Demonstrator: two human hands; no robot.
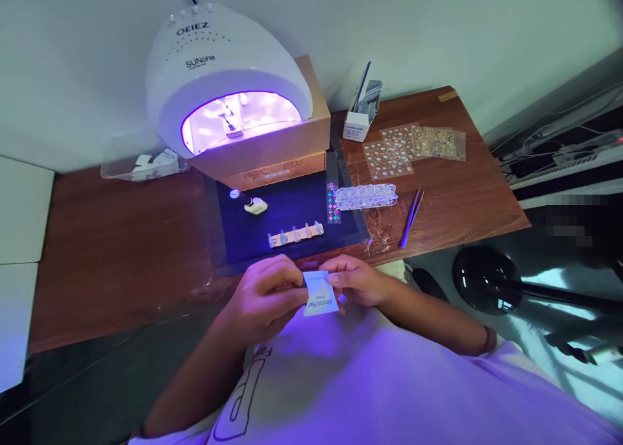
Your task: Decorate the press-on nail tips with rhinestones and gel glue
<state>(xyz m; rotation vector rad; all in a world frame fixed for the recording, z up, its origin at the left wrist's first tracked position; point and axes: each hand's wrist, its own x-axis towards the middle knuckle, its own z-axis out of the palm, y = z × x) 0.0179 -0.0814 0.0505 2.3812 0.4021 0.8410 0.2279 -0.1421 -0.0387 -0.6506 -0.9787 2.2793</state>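
Note:
Between my two hands, just off the table's front edge, is a small white alcohol pad packet (320,297) with its printing upside down to me. My left hand (271,294) pinches the packet's left edge, fingers curled. On the opposite side, my right hand (357,280) grips the upper right corner between thumb and fingers. Beyond them, on a dark mat (292,205), lies a strip with several pale false nails (296,235) stuck on it. Behind the strip, a nail polish bottle (256,205) with a dark-handled cap lies tipped over.
A lit nail lamp (228,69) rests on a cardboard box (272,146). Right of the mat are a rhinestone case (367,196), blue tweezers (413,218), sticker sheets (389,158) and an alcohol pad box (357,126). A clear tray (117,167) holding white pieces stands left.

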